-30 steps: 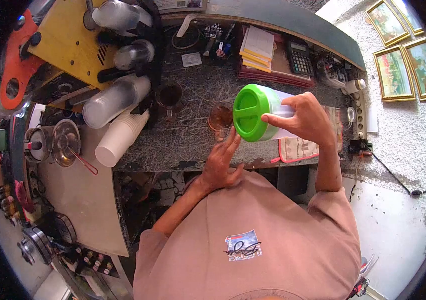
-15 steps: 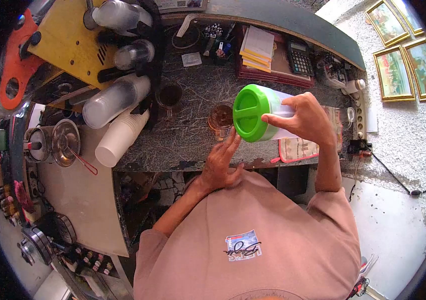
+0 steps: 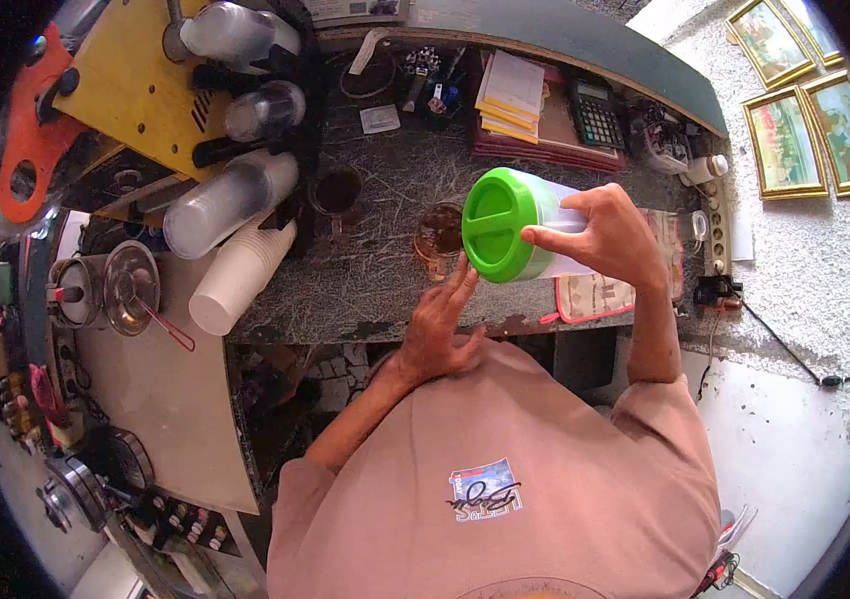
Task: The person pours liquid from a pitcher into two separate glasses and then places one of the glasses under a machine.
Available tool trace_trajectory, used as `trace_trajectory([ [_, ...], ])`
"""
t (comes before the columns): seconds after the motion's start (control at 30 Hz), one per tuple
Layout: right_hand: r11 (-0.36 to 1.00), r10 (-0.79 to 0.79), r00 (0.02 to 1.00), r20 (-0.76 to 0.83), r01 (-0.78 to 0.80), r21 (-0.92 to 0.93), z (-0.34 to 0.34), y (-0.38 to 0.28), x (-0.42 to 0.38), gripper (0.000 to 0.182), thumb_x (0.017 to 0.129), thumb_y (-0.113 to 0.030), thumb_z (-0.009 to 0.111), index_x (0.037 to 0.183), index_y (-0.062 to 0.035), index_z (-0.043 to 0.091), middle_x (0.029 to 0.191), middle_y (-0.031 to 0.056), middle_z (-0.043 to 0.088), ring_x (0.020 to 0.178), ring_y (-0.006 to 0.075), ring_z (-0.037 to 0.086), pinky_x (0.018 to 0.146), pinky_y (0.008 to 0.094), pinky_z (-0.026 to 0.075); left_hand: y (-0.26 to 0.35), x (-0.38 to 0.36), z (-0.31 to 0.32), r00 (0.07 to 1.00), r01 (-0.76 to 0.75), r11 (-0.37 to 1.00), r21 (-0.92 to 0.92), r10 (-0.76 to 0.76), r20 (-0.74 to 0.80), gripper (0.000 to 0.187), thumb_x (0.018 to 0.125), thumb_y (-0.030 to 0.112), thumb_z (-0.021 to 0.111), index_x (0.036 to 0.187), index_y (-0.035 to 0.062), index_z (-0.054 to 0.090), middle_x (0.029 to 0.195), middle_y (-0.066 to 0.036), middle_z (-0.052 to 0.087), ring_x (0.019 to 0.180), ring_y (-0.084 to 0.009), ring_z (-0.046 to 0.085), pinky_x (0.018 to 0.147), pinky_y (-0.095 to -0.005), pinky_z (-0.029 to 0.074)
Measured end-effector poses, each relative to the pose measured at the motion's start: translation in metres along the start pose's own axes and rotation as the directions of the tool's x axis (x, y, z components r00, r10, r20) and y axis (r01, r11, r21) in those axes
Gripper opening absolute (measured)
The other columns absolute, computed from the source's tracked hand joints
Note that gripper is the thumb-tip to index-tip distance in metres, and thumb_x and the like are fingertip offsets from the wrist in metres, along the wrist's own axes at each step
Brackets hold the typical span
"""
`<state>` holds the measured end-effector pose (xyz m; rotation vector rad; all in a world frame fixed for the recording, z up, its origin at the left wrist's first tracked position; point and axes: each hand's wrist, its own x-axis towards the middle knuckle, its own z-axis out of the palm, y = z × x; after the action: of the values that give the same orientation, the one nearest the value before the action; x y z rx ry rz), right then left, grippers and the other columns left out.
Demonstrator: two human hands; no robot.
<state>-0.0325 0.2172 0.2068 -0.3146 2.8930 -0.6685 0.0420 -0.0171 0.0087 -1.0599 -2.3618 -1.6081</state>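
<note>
In my right hand (image 3: 605, 232) is a clear pitcher (image 3: 557, 212) with a green lid (image 3: 501, 226), tilted so the lid faces left over the dark scratched counter (image 3: 385, 290). My fingers wrap round its clear body. Just left of the lid stands a glass mug (image 3: 439, 238) with brown contents. My left hand (image 3: 441, 327) has its fingers spread, with fingertips close to the mug and the lid's lower edge; whether they touch is unclear. Farther left is a second glass mug with dark liquid (image 3: 335, 190).
Stacked cups (image 3: 243, 280) lie in a holder at the left. A metal strainer (image 3: 131, 288) is beside them. Behind are a calculator (image 3: 597, 114), papers (image 3: 513, 92) on dark red folders and a small packet (image 3: 380, 120). A patterned cloth (image 3: 595, 296) lies under my right arm.
The view has shifted very slightly. The pitcher and both hands keep nearly the same places over the counter.
</note>
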Motion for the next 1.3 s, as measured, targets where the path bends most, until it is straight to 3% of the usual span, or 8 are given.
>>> trace_trajectory([
  [0.43, 0.922, 0.182, 0.983, -0.012, -0.167, 0.351, 0.011, 0.037, -0.033, 0.049, 0.084, -0.047, 0.08, 0.085, 0.0019, 0.078, 0.069, 0.009, 0.072, 0.062, 0.0134, 0.069, 0.056, 0.0312, 0.052, 0.008, 0.007, -0.005, 0.998, -0.043, 0.999, 0.034, 0.044, -0.035, 0.091, 0.077, 0.012, 0.077, 0.155, 0.0015, 0.033, 0.162, -0.031, 0.027, 0.139, -0.0477, 0.045, 0.11, -0.0523, 0.044],
  [0.53, 0.892, 0.201, 0.973, -0.113, -0.135, 0.431, 0.023, 0.059, -0.047, 0.043, 0.085, -0.043, 0.081, 0.077, -0.0006, 0.075, 0.065, 0.0023, 0.067, 0.058, 0.0092, 0.061, 0.053, 0.0283, 0.045, 0.011, 0.012, -0.006, 0.997, -0.067, 0.998, 0.018, 0.068, -0.037, 0.084, 0.078, 0.011, 0.076, 0.153, 0.0018, 0.038, 0.161, -0.029, 0.031, 0.14, -0.0459, 0.045, 0.111, -0.0521, 0.043],
  [0.67, 0.633, 0.402, 0.884, -0.238, -0.08, 0.77, 0.053, 0.102, -0.069, 0.041, 0.088, -0.032, 0.08, 0.062, -0.0087, 0.06, 0.057, -0.0079, 0.046, 0.05, 0.0031, 0.038, 0.047, 0.0268, 0.024, 0.011, 0.017, -0.002, 0.987, -0.062, 0.997, 0.043, 0.068, -0.144, 0.072, 0.081, 0.008, 0.073, 0.147, 0.0022, 0.045, 0.153, -0.026, 0.042, 0.136, -0.0419, 0.049, 0.11, -0.0499, 0.043],
  [0.73, 0.359, 0.459, 0.827, -0.325, 0.161, 0.919, 0.064, 0.121, -0.08, 0.037, 0.093, -0.029, 0.076, 0.065, -0.0094, 0.061, 0.057, -0.0088, 0.043, 0.047, 0.0025, 0.034, 0.046, 0.0251, 0.02, 0.006, 0.018, -0.003, 0.956, 0.025, 0.986, 0.162, 0.024, -0.293, 0.064, 0.082, 0.004, 0.072, 0.141, 0.0009, 0.049, 0.141, -0.023, 0.052, 0.126, -0.0389, 0.056, 0.104, -0.0493, 0.047],
  [0.87, 0.289, 0.699, 0.569, -0.433, 0.329, 0.899, 0.069, 0.12, -0.092, 0.039, 0.099, -0.033, 0.068, 0.069, -0.0118, 0.053, 0.054, -0.0071, 0.037, 0.043, 0.0054, 0.029, 0.045, 0.0264, 0.02, -0.004, 0.011, -0.005, 0.904, 0.238, 0.966, 0.104, -0.181, -0.388, 0.052, 0.088, 0.007, 0.069, 0.136, 0.0015, 0.051, 0.127, -0.018, 0.056, 0.119, -0.0335, 0.056, 0.103, -0.046, 0.045],
  [1.03, 0.353, 0.81, 0.289, -0.51, 0.454, 0.818, 0.073, 0.139, -0.099, 0.038, 0.103, -0.034, 0.06, 0.074, -0.0107, 0.055, 0.052, -0.0053, 0.034, 0.041, 0.0063, 0.028, 0.041, 0.0277, 0.017, -0.016, 0.003, 0.002, 0.849, 0.424, 0.906, 0.001, -0.396, -0.35, 0.048, 0.092, 0.015, 0.069, 0.135, 0.003, 0.051, 0.125, -0.016, 0.055, 0.118, -0.03, 0.056, 0.1, -0.0432, 0.045],
  [1.17, 0.364, 0.784, 0.27, -0.559, 0.529, 0.766, 0.098, 0.178, -0.105, 0.025, 0.1, -0.027, 0.067, 0.085, -0.0064, 0.064, 0.06, -0.0053, 0.044, 0.046, 0.005, 0.033, 0.043, 0.0256, 0.021, -0.022, 0.0, 0.01, 0.832, 0.469, 0.881, -0.062, -0.464, -0.305, 0.047, 0.094, 0.019, 0.068, 0.135, 0.0032, 0.051, 0.125, -0.015, 0.056, 0.119, -0.0291, 0.056, 0.099, -0.0428, 0.045],
  [1.3, 0.379, 0.88, 0.066, -0.47, 0.497, 0.78, 0.106, 0.184, -0.098, 0.025, 0.1, -0.026, 0.066, 0.084, -0.0067, 0.064, 0.061, -0.0055, 0.044, 0.047, 0.0043, 0.034, 0.044, 0.0254, 0.021, -0.021, -0.002, 0.013, 0.826, 0.477, 0.877, -0.047, -0.467, -0.315, 0.047, 0.094, 0.019, 0.068, 0.135, 0.003, 0.051, 0.124, -0.015, 0.057, 0.119, -0.0287, 0.056, 0.099, -0.0429, 0.045],
])
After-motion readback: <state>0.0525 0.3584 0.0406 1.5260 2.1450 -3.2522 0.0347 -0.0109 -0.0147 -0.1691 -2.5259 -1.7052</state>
